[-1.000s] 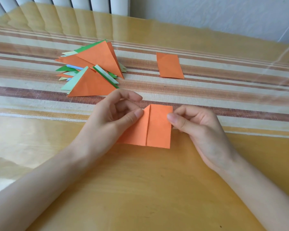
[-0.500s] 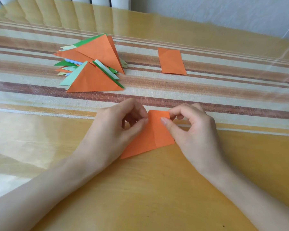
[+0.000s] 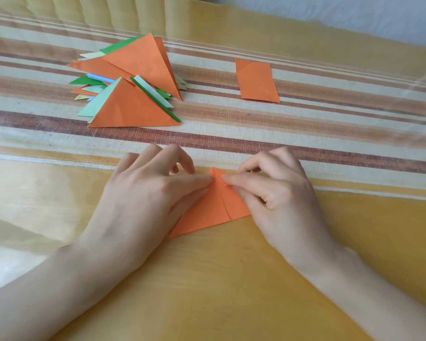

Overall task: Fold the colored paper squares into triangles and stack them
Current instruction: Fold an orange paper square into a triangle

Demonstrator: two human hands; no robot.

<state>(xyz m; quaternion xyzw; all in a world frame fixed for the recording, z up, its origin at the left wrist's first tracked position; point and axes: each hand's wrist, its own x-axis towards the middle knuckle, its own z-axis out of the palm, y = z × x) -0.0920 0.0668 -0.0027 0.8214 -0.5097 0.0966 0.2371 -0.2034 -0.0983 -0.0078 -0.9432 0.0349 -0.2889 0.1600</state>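
Paper point(image 3: 215, 207), orange and folded, lies flat on the table point(image 3: 231, 291) directly under both hands. We find the left hand point(image 3: 143, 200) pressing its left part, fingertips point(image 3: 204, 179) laid flat near the top corner. The right hand point(image 3: 278, 193) presses the right part, fingers point(image 3: 231, 179) curled down onto the sheet; neither hand is lifting it. A crease runs down the sheet between the two sets of fingertips. The apex points away from the person; the long lower edge runs from the left wrist up toward the right hand. Nearer than the grip we see bare table. Beyond it lies a striped cloth point(image 3: 305, 134). Far left of the grip sits the pile point(image 3: 130, 87) of triangles, well apart. Far right, an orange rectangle point(image 3: 256, 80) lies alone, also well apart.
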